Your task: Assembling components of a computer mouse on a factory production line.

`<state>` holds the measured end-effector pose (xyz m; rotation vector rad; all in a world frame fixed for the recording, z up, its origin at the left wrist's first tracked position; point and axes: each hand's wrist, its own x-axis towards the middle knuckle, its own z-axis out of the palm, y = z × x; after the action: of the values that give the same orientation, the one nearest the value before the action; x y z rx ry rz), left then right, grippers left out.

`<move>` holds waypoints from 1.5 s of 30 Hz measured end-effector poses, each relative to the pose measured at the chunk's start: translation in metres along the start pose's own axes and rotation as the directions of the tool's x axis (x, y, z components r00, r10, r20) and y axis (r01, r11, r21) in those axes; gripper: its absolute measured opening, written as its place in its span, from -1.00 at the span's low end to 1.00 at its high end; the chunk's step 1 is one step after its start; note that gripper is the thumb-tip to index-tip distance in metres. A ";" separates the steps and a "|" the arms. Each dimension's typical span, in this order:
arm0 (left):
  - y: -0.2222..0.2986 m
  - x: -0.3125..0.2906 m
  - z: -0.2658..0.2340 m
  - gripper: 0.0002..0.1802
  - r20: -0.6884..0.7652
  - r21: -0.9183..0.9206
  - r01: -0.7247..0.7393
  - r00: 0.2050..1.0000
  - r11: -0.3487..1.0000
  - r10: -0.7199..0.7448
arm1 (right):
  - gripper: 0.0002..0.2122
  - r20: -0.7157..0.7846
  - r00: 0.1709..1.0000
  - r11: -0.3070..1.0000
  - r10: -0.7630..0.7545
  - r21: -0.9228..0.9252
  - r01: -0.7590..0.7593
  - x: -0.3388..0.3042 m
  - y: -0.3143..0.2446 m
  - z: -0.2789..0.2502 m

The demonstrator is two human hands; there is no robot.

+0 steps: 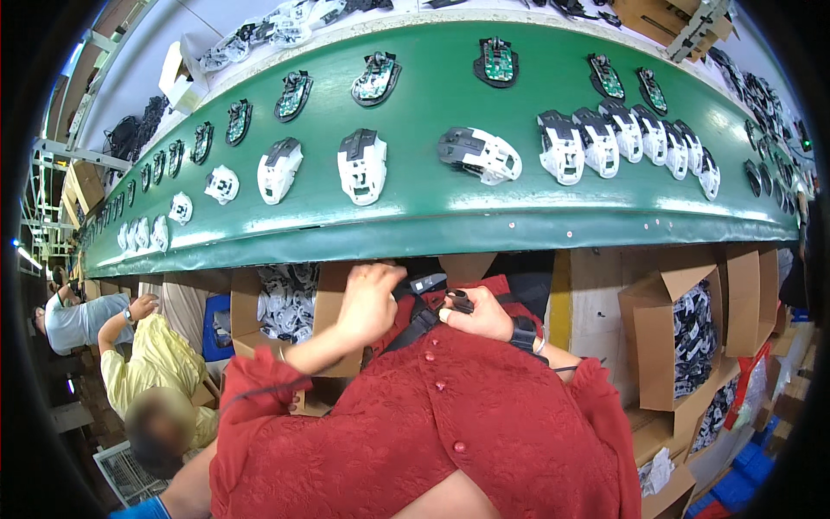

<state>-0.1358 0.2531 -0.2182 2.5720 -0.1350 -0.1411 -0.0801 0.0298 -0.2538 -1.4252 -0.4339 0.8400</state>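
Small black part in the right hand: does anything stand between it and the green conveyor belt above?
Nothing visible blocks it. The right hand holds the small black part just below the green conveyor belt edge; the left hand is beside it, over a cardboard box, not between part and belt.

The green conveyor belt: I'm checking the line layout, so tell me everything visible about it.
The green conveyor belt is a wide, smooth, slightly glossy band that arcs across the upper picture, bent by the lens. It carries rows of white-and-black computer mouse shells and, farther back, black mouse bases with green circuit boards. Its near edge overhangs open brown cardboard boxes. The left hand and right hand sit below it, not touching it.
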 end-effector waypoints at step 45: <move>0.006 -0.032 0.026 -0.77 -0.082 -0.533 0.079 0.986 0.842 -0.144 | -0.75 0.209 0.928 0.736 0.308 -0.670 -0.094 0.037 -0.028 0.013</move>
<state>-0.1711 0.2388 -0.2343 2.0245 0.0922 -0.0559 -0.0586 0.0677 -0.2331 -2.0249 -0.8882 1.1679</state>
